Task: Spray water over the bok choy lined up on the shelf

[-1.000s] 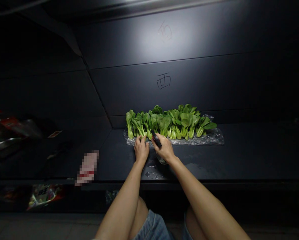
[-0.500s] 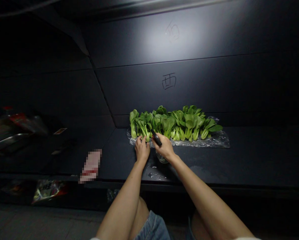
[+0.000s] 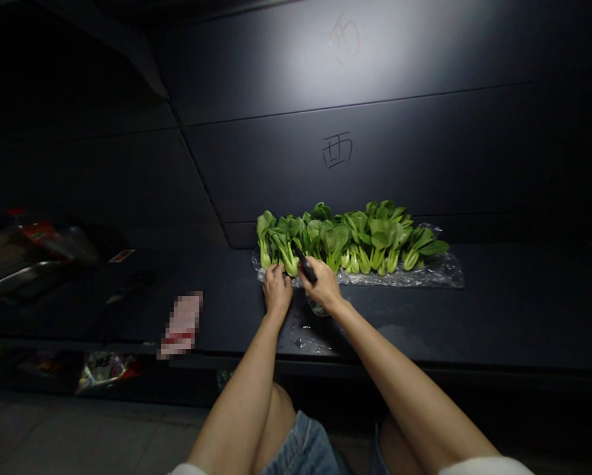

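Green leafy bok choy heads with pale stalks (image 3: 335, 244), in a row on a clear crinkled plastic sheet (image 3: 439, 276), dark grey shelf (image 3: 414, 323).
Well left of the left hand: blurred red-and-clear packet (image 3: 43, 239); nearer it, pixelated pale pink rectangle with red band (image 3: 183, 320). Left hand (image 3: 277, 288): fingers bent, slightly parted, at the base of one bok choy head (image 3: 290, 260); whether they grip it cannot be told. Between the hands, nearer the person: wet patch (image 3: 305, 342). Slim black tool (image 3: 308, 272): closed in the right hand (image 3: 324, 285), its far end toward the stalks. Clear round container (image 3: 318, 307): under the right hand, partly hidden. Remaining heads: beyond both hands, extending right of the right hand.
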### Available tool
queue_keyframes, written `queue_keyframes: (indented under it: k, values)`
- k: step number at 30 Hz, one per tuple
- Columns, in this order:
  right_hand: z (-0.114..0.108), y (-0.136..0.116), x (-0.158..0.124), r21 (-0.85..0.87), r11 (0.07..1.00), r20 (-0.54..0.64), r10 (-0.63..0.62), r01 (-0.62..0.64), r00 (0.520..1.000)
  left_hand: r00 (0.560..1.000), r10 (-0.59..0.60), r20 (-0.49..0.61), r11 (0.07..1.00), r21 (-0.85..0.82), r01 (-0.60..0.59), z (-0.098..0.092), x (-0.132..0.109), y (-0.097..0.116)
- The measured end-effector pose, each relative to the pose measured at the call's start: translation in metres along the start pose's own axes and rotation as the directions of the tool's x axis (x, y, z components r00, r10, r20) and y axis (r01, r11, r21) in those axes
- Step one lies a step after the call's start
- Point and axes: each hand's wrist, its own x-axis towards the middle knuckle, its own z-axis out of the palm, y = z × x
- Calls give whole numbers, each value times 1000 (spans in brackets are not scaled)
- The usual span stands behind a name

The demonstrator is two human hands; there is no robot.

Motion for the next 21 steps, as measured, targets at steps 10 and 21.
queue_keyframes:
  k: [10,21]
  values:
    - [-1,-8,-3,-32,999,20,-3,4,1000,996,-78,-32,996,-32,77,-8,3,-11]
    - [5,-18,-1,-10,989,123,-143,145,982,985,-167,-44,985,-52,165,-15,2,-20]
